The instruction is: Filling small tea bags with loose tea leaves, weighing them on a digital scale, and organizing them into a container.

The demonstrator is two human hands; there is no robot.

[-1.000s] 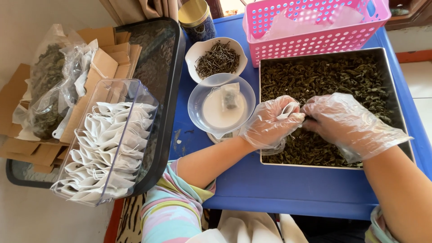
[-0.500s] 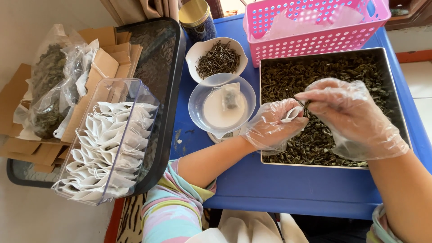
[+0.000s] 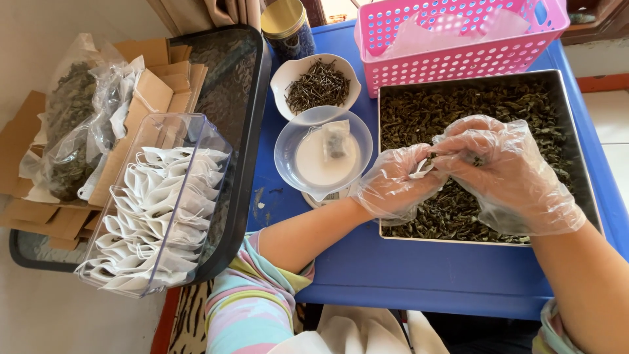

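Seen from the head camera, a small white paper sachet [image 3: 420, 168] is pinched in the curled fingers of the left hand [image 3: 396, 185], gloved in clear plastic, over the left part of a square steel tray of dark dried leaves [image 3: 565, 85]. The gloved right hand [image 3: 508, 172] is closed on a pinch of leaves at the sachet's mouth. One filled sachet [image 3: 335, 140] is seen lying in the clear round bowl on a small scale [image 3: 324, 155], just left of the tray. A clear plastic tub [image 3: 196, 131] is packed with many empty white sachets, and the tray is still largely covered with leaves, so most of the filling appears left to do. A white bowl of dark twigs [image 3: 318, 82] and a pink perforated basket [image 3: 458, 56] are set behind.
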